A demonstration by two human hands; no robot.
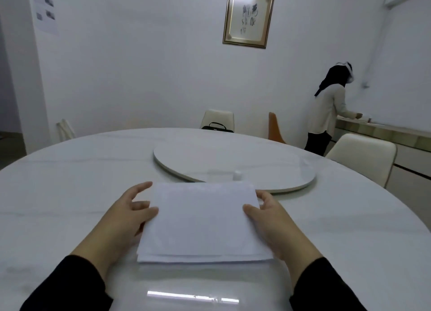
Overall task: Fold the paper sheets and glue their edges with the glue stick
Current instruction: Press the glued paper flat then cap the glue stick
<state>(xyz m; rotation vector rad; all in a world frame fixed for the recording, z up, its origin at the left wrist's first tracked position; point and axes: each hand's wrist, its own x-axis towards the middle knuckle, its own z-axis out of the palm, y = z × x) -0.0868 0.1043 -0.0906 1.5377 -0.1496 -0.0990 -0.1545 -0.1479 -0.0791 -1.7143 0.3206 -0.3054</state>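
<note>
The left hand [130, 214] grips the left edge of the paper sheets [201, 222], thumb on top and the other fingers spread behind, while the right hand [268, 214] holds the right edge the same way, thumb over the top and fingers curled underneath. Held from both sides, the stack seems to be lifted at its far end and squared, probably so the edges line up before a fold. The sheets sit near the front of the round white table [58, 194], just short of the turntable [233, 161]. A small white object [238, 175] peeks over the stack's far edge; it may be the glue stick, but it is mostly hidden and blurred. How many sheets there are cannot be counted. A person [328, 110] stands at a counter beyond.
</note>
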